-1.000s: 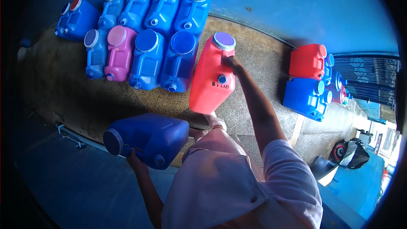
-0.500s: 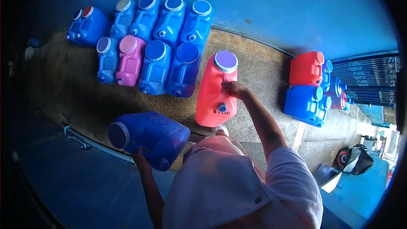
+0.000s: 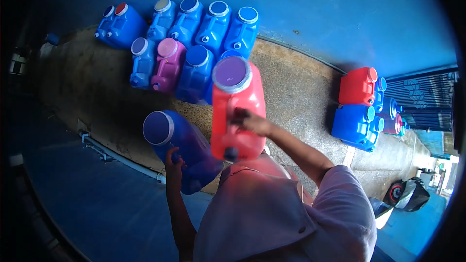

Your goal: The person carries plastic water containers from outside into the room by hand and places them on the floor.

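Observation:
My right hand (image 3: 253, 122) is wrapped round the handle of a red water jug (image 3: 247, 140) with a purple lid and a dark spout cap. This jug is lifted in front of my body and partly covers a blue jug behind it. My left hand (image 3: 174, 160) grips the handle of a dark blue water jug (image 3: 191, 140) with a round, white-rimmed lid. The blue jug tilts at my left side, close to the red one; its underside is hidden.
Several blue jugs (image 3: 194, 80) and a pink jug (image 3: 169, 68) stand in rows by the blue wall (image 3: 310, 5). More red and blue jugs (image 3: 354, 116) stand at the right near a gate (image 3: 417, 97). A pipe (image 3: 121, 160) runs along the lower left wall. A motorcycle (image 3: 407, 194) is parked at far right.
My right hand has raised the red jug off the floor and brought it left, nearer my body. The dark blue jug has swung to a steeper tilt in my left hand. The view has shifted slightly.

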